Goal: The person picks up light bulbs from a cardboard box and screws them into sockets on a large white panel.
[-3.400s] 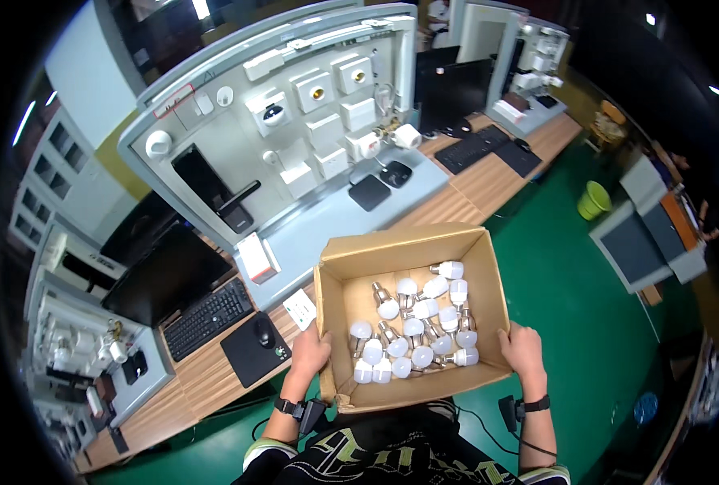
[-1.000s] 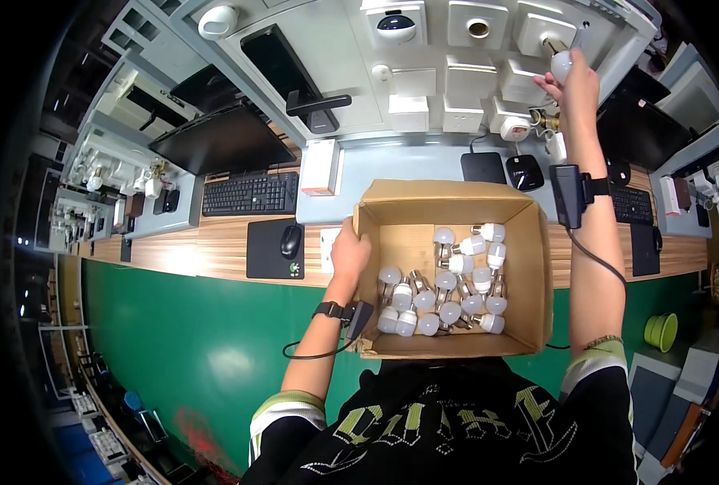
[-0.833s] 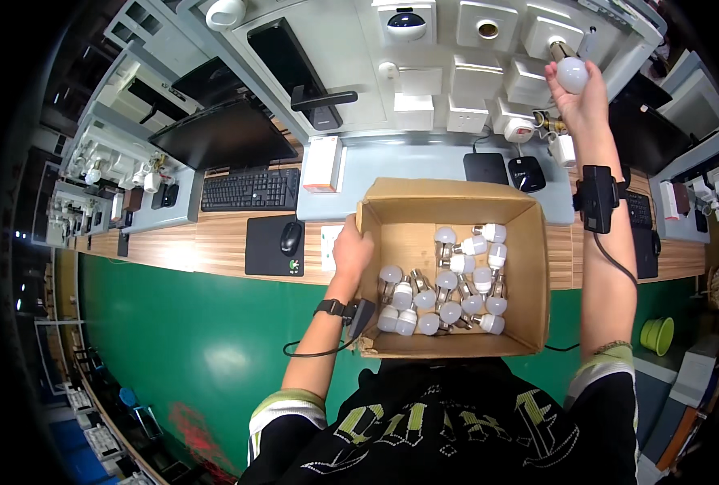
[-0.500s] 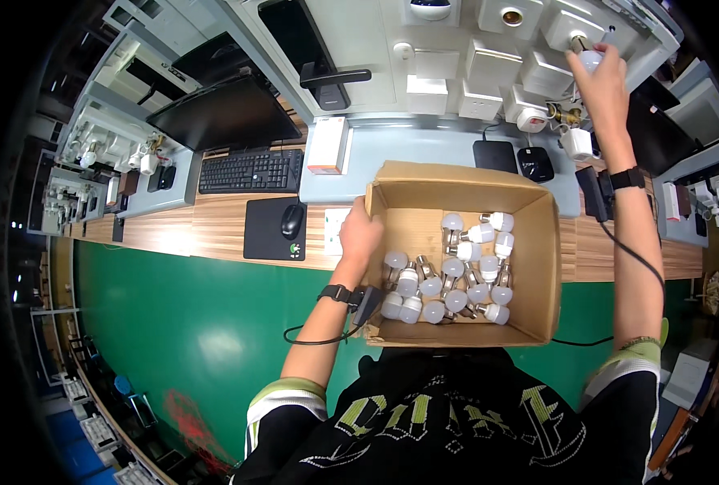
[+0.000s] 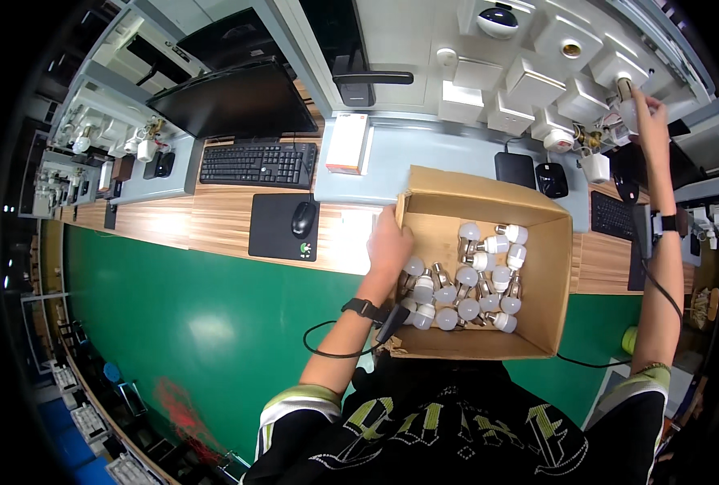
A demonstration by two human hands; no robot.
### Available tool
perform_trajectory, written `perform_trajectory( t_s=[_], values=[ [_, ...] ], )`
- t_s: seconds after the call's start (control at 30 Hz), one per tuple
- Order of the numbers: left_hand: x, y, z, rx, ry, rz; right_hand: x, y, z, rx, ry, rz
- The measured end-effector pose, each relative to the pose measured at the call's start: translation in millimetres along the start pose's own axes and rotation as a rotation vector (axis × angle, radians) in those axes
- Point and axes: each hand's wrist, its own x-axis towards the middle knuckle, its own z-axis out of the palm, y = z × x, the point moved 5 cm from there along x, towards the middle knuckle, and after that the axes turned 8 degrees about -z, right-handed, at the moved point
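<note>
Left hand (image 5: pixel 390 246): gripping box (image 5: pixel 543 295) by left wall | Right hand (image 5: pixel 654 125): gripping bulb (image 5: pixel 628 115) at white fixture (image 5: pixel 618 66), beyond box's right side | Loose bulbs (image 5: pixel 468 309): inside box

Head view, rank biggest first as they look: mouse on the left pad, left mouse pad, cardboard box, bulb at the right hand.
1. Cardboard box
2. Left mouse pad
Not ranked: mouse and bulb; they look close, and the right hand partly covers the bulb.
</note>
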Motion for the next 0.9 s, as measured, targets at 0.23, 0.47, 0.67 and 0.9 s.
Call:
perform_trajectory(
  t_s=[0.23, 0.47, 0.67, 0.9],
  values=[
    [-1, 7, -5, -0.103, -0.063, -0.046, 34, 25, -8, 0.078, -0.134, 0.076],
    [3, -9, -1, -0.133, 0.006, 0.003, -11, 16, 23, 1.186, -0.329, 0.638],
    [3, -11, 2, -0.148, 0.003, 0.002, -29, -53, 18, -0.164, -0.047, -0.228],
    [0, -6, -3, -0.134, 0.020, 0.027, -26, 8, 27, 1.207, -0.235, 0.584]
  ],
)
